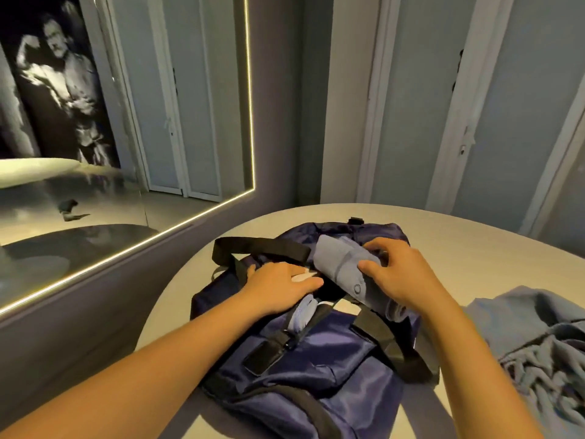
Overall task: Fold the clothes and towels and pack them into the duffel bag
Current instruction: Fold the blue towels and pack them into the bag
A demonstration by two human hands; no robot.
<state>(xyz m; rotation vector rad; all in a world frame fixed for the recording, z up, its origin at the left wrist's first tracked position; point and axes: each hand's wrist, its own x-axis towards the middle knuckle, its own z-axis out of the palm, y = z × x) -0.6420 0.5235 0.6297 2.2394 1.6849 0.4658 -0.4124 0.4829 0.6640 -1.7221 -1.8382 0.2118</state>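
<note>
Strap [262, 248] across duffel bag [316, 359] mouth | left fingers [308, 282] flat | right fingers [376, 246] grip rolled garment [338, 264] | towel [522, 327] beside

Setting: indoor changing room, probably at a gym; a dressing room is also possible.

Evidence:
- Large wall mirror [133, 128] edged with a lit LED strip [252, 90]. A black-and-white bodybuilder photo [60, 83] is reflected in it.
- Back wall has a row of tall pale locker-style doors [411, 106] with small latches.
- Round pale tabletop [459, 236] carries a navy duffel bag [316, 359], with a rolled grey-blue garment [342, 264] at its opening.
- Loose grey-blue clothes [522, 337] lie at the tabletop's right edge.
</note>
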